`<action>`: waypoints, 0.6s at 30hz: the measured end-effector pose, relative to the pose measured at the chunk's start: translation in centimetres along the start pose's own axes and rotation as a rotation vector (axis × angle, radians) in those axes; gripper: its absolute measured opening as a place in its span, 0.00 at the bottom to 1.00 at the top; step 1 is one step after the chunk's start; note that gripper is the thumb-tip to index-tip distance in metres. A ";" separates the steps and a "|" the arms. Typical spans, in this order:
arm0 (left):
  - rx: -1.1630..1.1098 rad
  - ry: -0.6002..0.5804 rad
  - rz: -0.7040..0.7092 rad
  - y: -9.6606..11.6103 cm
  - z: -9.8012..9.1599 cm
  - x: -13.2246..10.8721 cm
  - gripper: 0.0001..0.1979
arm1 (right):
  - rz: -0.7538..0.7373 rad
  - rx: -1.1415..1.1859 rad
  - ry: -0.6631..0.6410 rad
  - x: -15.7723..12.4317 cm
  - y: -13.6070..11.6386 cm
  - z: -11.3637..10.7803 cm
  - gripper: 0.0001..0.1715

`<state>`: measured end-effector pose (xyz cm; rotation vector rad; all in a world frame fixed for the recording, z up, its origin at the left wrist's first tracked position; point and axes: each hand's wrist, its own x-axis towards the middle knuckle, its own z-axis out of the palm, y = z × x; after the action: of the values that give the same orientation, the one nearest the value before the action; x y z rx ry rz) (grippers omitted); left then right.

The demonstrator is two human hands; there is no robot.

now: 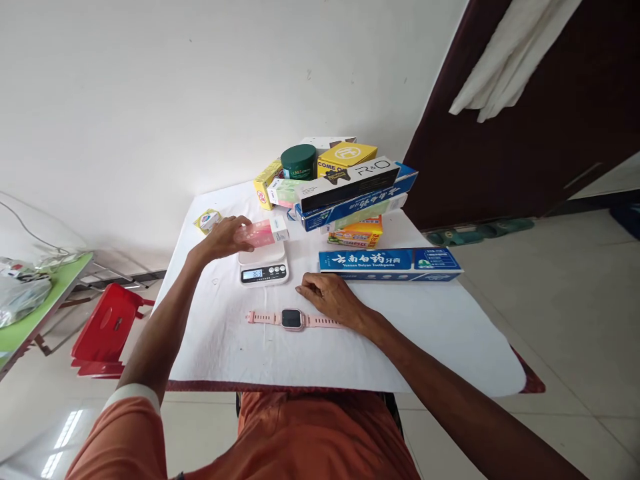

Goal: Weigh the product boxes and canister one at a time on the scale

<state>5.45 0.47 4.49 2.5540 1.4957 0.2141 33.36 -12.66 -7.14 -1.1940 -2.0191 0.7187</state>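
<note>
My left hand (226,237) grips the left end of a small pink and white box (260,233), fingers over its top. The box is at the platform of a white digital kitchen scale (264,265); whether it rests fully on it I cannot tell. Lit digits show on the scale's display. My right hand (333,299) rests on the table, fingers curled in, with nothing visible in them. Just beyond it lies a blue toothpaste box (390,263). A pink-strapped smartwatch (292,319) lies flat in front of the scale, its right strap end partly hidden by my right hand.
Behind stand stacked boxes, including a black and white box (350,185), a yellow box (345,155) and an orange box (356,235), beside a dark green jar (299,162). A small yellow and white box (207,221) sits at left. A red chair (107,327) stands beside the white-covered table (225,360).
</note>
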 end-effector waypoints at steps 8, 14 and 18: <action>0.000 -0.034 -0.001 1.8 2.4 0.6 0.24 | 0.013 -0.004 -0.010 0.1 -0.1 -0.1 0.15; -0.065 0.061 -0.022 1.1 3.0 -1.0 0.34 | 0.001 -0.003 -0.005 0.0 0.0 0.0 0.15; -0.255 0.467 -0.054 0.0 4.1 -3.1 0.33 | -0.008 0.001 0.004 0.0 0.0 0.0 0.14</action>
<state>4.77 -2.52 0.42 2.3537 1.5509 0.9824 33.36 -12.69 -7.21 -1.1849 -2.0193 0.7132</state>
